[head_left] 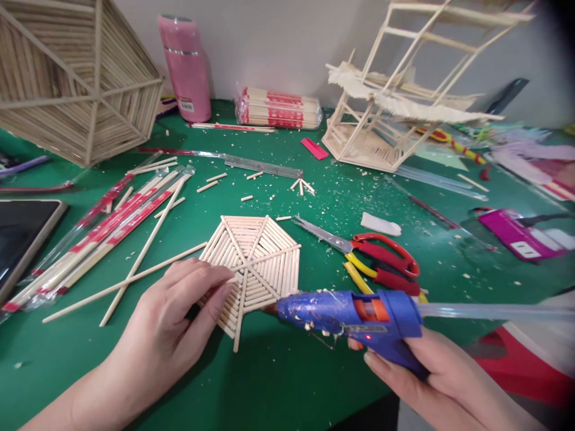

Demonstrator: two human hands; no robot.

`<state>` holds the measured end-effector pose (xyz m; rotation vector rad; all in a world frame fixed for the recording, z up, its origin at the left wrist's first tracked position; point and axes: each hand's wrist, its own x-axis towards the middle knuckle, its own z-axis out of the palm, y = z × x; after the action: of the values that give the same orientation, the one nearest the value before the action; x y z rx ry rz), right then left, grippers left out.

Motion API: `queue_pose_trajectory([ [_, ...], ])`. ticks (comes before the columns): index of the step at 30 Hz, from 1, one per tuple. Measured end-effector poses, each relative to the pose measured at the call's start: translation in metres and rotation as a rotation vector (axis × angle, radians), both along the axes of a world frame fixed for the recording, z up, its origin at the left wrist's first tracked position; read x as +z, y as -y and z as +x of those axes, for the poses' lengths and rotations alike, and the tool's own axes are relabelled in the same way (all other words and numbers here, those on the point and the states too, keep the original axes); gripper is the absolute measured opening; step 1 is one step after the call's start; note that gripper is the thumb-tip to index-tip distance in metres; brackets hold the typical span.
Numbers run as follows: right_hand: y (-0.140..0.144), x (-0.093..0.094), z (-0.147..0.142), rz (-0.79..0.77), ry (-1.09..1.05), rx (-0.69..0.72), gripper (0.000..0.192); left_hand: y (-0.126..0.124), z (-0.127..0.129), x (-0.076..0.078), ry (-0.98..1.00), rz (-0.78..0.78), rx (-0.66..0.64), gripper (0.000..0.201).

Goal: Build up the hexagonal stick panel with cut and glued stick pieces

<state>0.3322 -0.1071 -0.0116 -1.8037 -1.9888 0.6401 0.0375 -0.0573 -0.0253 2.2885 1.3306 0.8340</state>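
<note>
Head view: my left hand [173, 314] pressing fingertips [224, 281] on stick hexagon panel [256, 263], lying flat at frame centre on green mat [278, 371], fingers together, not wrapping anything. My right hand [431, 374] clasping blue glue gun [359, 317] at lower right, nozzle touching panel's lower edge. Scissors [377, 257] lying just right of panel.

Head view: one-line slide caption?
Left hand steadies a hexagonal stick panel while right hand aims a blue glue gun at it.
</note>
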Motion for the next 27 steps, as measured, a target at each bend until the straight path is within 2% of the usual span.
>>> queue_pose_trajectory([
  [3,0.003,-0.002,0.009,-0.003,0.05,0.134,0.029,0.0,-0.001,0.0,-0.009,-0.002,0.002,0.013],
  [7,0.005,-0.003,0.015,-0.016,0.08,0.157,0.032,-0.001,0.0,0.001,-0.018,0.007,0.001,0.012],
  [16,0.005,0.002,0.013,-0.022,0.07,0.111,0.019,-0.001,0.003,0.002,-0.003,0.054,0.024,0.012],
  [27,0.009,0.0,0.018,0.031,0.095,0.068,0.021,-0.001,0.0,0.001,-0.012,0.049,0.003,0.011],
])
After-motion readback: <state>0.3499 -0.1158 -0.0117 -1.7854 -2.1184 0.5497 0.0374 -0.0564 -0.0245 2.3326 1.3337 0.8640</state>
